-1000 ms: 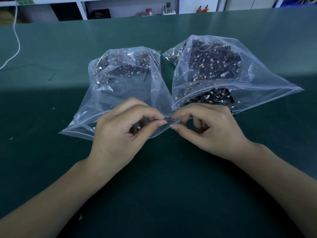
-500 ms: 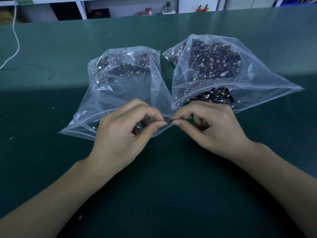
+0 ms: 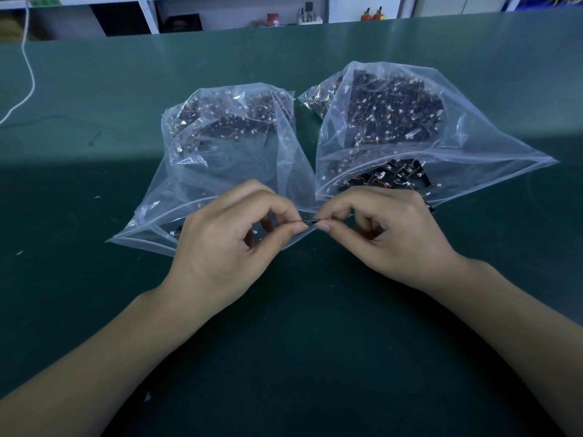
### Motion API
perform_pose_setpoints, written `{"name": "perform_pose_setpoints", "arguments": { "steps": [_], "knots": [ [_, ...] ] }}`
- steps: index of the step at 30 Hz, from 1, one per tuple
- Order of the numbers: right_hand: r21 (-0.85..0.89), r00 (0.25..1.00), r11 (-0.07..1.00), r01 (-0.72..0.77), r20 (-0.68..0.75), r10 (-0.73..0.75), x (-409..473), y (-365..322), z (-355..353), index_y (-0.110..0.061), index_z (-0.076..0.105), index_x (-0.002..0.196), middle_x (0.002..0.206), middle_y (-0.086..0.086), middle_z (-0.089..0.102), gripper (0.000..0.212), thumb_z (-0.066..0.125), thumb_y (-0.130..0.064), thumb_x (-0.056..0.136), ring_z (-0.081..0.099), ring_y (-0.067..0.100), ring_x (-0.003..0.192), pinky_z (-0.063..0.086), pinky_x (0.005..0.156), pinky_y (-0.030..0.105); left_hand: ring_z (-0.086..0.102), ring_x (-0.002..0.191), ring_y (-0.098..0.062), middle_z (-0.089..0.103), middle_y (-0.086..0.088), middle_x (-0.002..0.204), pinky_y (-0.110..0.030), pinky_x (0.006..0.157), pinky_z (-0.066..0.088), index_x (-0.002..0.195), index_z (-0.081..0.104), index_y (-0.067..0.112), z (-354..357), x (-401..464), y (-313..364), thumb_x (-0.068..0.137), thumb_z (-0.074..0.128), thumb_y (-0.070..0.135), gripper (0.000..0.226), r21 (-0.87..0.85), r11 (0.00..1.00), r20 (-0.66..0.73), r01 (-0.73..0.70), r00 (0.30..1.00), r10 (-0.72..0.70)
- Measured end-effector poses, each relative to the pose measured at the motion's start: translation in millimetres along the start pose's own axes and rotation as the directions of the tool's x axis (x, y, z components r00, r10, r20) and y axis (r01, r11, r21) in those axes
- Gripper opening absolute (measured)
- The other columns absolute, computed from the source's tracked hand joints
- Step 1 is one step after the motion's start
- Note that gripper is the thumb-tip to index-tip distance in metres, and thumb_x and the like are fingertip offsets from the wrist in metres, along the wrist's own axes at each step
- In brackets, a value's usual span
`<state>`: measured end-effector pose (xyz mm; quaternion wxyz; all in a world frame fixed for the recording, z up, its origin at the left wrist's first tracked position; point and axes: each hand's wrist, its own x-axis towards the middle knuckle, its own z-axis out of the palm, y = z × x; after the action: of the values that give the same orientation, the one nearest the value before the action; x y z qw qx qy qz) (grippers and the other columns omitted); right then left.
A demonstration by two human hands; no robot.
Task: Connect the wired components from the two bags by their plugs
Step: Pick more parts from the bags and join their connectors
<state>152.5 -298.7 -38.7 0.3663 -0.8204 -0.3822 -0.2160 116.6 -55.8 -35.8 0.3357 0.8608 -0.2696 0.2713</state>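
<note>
Left hand (image 3: 220, 244) and right hand (image 3: 388, 234) each pinch one end of a thin dark component (image 3: 310, 221), its long axis running left-right between their fingertips, equally near.

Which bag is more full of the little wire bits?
The right bag: its dark pile is bigger and spills out toward the mouth. The left bag holds a smaller heap at the back.

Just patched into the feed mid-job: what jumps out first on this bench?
Two clear plastic bags, the left bag and the right bag, lie side by side on the green table, both full of small dark wired parts. In front of them, the left hand and the right hand meet fingertip to fingertip, each pinching an end of a thin dark piece.
</note>
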Motion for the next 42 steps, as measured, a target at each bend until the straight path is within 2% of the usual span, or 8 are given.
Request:
{"name": "perform_pose_setpoints", "arguments": {
  "steps": [16,22,26,29,31,35,40,42],
  "knots": [
    [0.03,0.998,0.998,-0.056,0.017,0.055,-2,5,2,-0.022,0.077,0.103,0.083,-0.031,0.055,0.01,0.076,-0.03,0.098,0.042,0.013,0.052,0.036,0.057,0.017,0.068,0.079,-0.015,0.067,0.007,0.09,-0.032,0.061,0.053,0.095,0.079,0.016,1,-1,-1,0.098,0.08,0.024,0.008,-0.019,1.0,-0.002,-0.003,1.0,0.003],
    [0.025,0.997,1.0,-0.01,0.072,0.008,-2,5,4,-0.021,0.08,0.101,0.089,-0.023,0.059,0.009,0.077,-0.029,0.099,0.047,-0.004,0.063,0.032,0.063,0.011,0.07,0.08,-0.016,0.069,0.008,0.088,-0.032,0.062,0.055,0.097,0.078,0.02,2,-1,-1,0.1,0.078,0.026,0.006,-0.063,0.998,0.051,-0.026,0.998,0.029],
    [-0.069,0.996,0.995,-0.073,0.047,0.076,-2,11,1,-0.025,0.077,0.098,0.085,-0.034,0.053,0.007,0.074,-0.031,0.1,0.051,-0.001,0.064,0.036,0.062,0.017,0.068,0.077,-0.01,0.065,0.017,0.082,-0.034,0.062,0.056,0.093,0.066,0.029,2,-2,0,0.1,0.07,0.045,0.019,-0.013,0.999,0.053,0.04,0.998,-0.039],
    [-0.06,0.985,0.985,-0.165,-0.067,0.161,-2,17,-1,-0.026,0.075,0.094,0.085,-0.025,0.061,0.006,0.075,-0.03,0.099,0.052,0.013,0.058,0.044,0.057,0.031,0.053,0.068,-0.008,0.052,0.013,0.069,-0.04,0.058,0.046,0.072,0.058,0.017,1,-1,-3,0.107,0.059,0.048,0.046,0.101,0.995,0.091,-0.005,0.996,-0.004],
    [-0.044,0.97,0.975,-0.216,-0.125,0.209,-1,20,-2,-0.027,0.075,0.092,0.084,-0.019,0.064,0.007,0.076,-0.028,0.099,0.056,0.017,0.059,0.049,0.058,0.039,0.058,0.072,-0.017,0.056,0.007,0.068,-0.044,0.066,0.048,0.068,0.057,0.013,2,1,-4,0.109,0.054,0.048,0.055,0.108,0.994,0.137,-0.029,0.991,0.014],
    [-0.044,0.947,0.954,-0.296,-0.149,0.286,-1,24,-3,-0.021,0.076,0.093,0.087,-0.013,0.07,0.006,0.076,-0.023,0.099,0.067,0.014,0.077,0.055,0.073,0.038,0.07,0.1,-0.022,0.068,0.005,0.078,-0.043,0.091,0.049,0.069,0.064,0.01,2,1,-7,0.11,0.052,0.047,0.057,0.13,0.99,0.165,-0.053,0.986,0.031],
    [-0.028,0.908,0.934,-0.357,-0.246,0.34,1,28,-8,-0.019,0.073,0.1,0.092,-0.021,0.073,0.003,0.073,-0.022,0.101,0.069,-0.004,0.088,0.05,0.084,0.012,0.066,0.112,-0.017,0.069,0.009,0.082,-0.044,0.098,0.046,0.07,0.066,0.011,1,1,-8,0.11,0.051,0.047,0.056,0.161,0.986,0.141,-0.043,0.99,0.02],
    [-0.132,0.915,0.924,-0.359,-0.246,0.32,0,31,-12,-0.023,0.075,0.101,0.091,-0.019,0.074,0.003,0.073,-0.026,0.1,0.069,0.0,0.087,0.056,0.083,0.026,0.066,0.11,-0.019,0.069,0.01,0.085,-0.044,0.099,0.046,0.071,0.067,0.013,0,2,-9,0.11,0.052,0.045,0.053,0.177,0.984,0.127,-0.031,0.992,0.008]
  ]
}}
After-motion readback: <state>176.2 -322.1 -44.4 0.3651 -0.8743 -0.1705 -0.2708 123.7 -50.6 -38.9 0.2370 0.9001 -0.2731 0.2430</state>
